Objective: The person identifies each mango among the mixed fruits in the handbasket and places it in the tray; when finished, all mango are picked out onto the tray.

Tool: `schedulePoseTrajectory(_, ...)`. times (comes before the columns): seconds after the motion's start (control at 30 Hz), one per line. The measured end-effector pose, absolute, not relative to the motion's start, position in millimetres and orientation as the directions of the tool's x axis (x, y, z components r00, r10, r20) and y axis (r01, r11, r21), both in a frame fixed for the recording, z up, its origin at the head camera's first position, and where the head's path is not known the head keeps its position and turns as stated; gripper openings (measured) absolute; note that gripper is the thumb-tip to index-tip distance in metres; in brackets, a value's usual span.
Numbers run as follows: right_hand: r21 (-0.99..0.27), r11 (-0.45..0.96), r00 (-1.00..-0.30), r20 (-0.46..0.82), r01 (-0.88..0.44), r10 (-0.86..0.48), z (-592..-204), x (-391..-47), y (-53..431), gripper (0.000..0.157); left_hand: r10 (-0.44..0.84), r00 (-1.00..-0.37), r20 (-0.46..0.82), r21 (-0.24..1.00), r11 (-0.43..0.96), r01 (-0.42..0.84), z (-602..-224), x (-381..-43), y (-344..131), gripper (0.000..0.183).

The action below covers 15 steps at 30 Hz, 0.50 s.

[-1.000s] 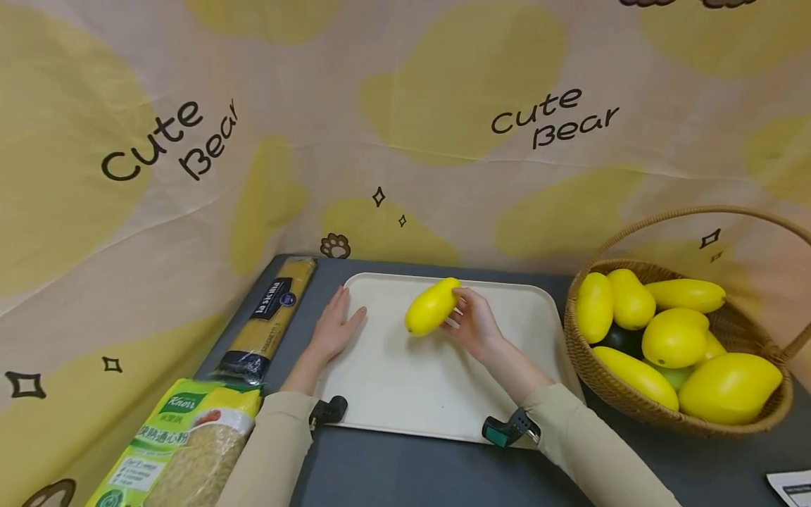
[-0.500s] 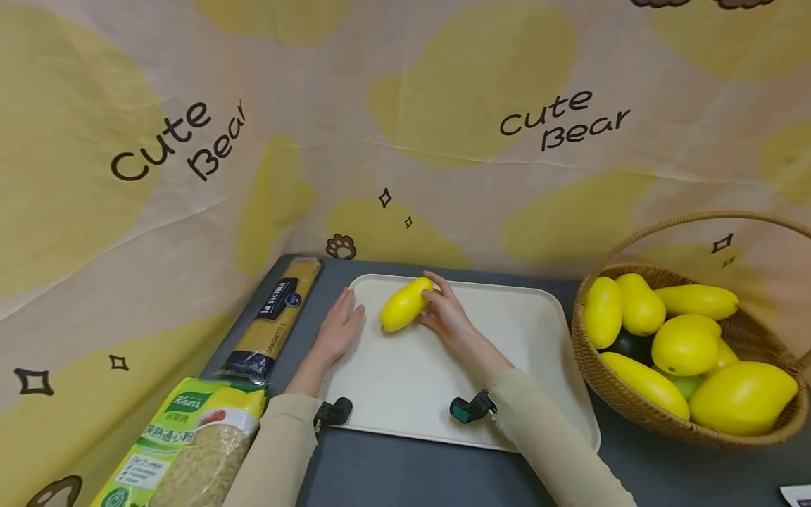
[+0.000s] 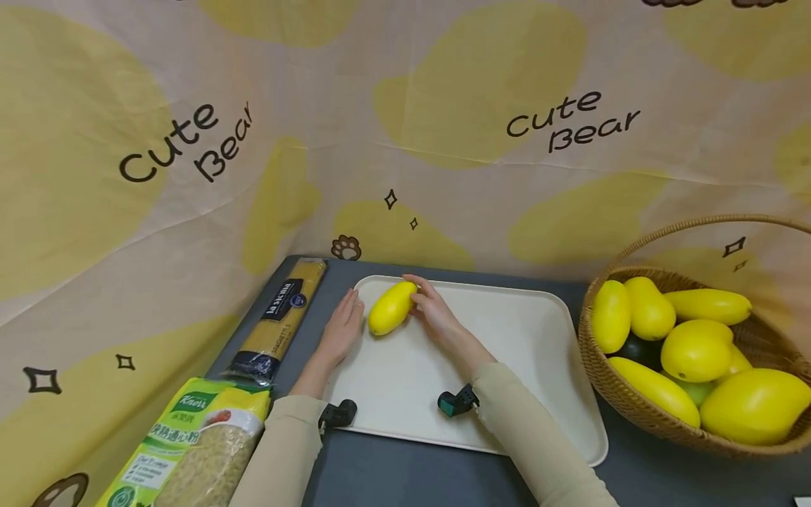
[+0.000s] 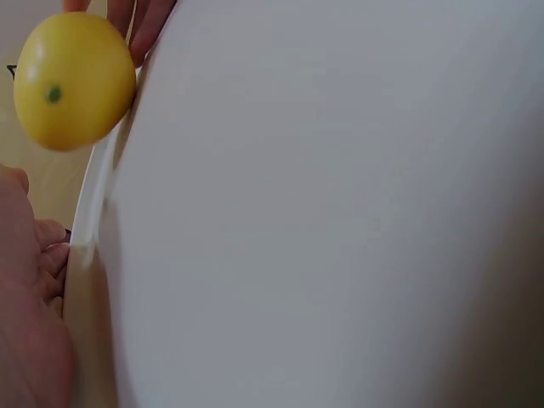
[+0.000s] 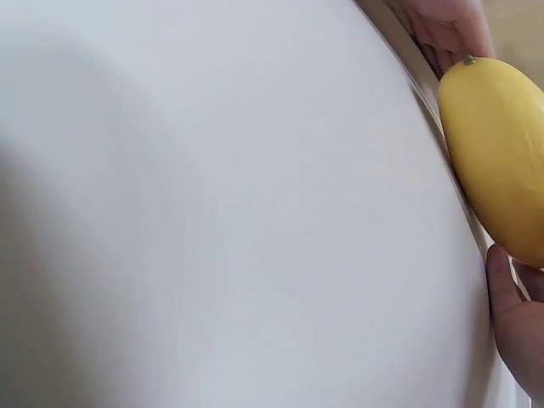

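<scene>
My right hand (image 3: 436, 313) pinches the fruit (image 3: 389, 310) over the tray (image 3: 405, 394); my left hand (image 3: 342, 329) lies straight-fingered. Probably light, slick: I'd hold mid-body.

The tray (image 3: 516, 334) lies on the table (image 3: 393, 479). Along its left lies the spaghetti pack (image 3: 279, 322), with the pasta bag (image 3: 196, 451) on its near side. To the tray's right stands the basket (image 3: 763, 346), a heap of fruit (image 3: 697, 351) in it. The cloth (image 3: 456, 155) hangs behind the table and along its left. Over the tray's far left part is a single fruit (image 3: 391, 308), between the left hand (image 3: 342, 331), at the tray's left edge, and the right hand (image 3: 438, 315)
</scene>
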State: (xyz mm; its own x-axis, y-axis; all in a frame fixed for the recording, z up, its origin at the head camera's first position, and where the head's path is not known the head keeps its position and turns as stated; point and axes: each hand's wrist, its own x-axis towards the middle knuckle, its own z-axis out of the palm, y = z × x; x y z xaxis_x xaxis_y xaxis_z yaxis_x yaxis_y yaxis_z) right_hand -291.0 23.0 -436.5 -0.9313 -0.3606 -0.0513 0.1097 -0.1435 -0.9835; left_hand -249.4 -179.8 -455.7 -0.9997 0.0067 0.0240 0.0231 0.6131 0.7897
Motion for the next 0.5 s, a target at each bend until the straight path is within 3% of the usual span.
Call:
schedulePoseTrajectory(0.1,-0.995,-0.068,-0.94,-0.05,0.077,-0.337,-434.1,-288.8,21.0,0.049,0.01,-1.0,0.022,0.79,0.613,0.023,-455.7,-249.4,-179.2,0.059)
schedulePoseTrajectory(0.33,-0.941,0.331,-0.968,-0.017,-0.069,-0.249,-428.9,-282.9,18.0,0.071,-0.002,-1.0,0.028,0.788,0.615,0.021,-455.9,-251.6,-177.5,0.058)
schedulePoseTrajectory(0.5,-0.922,0.373,-0.967,0.003,-0.102,-0.256,-432.6,-282.2,20.8,0.068,-0.007,-1.0,0.024,0.787,0.616,0.014,-455.8,-250.8,-178.1,0.058)
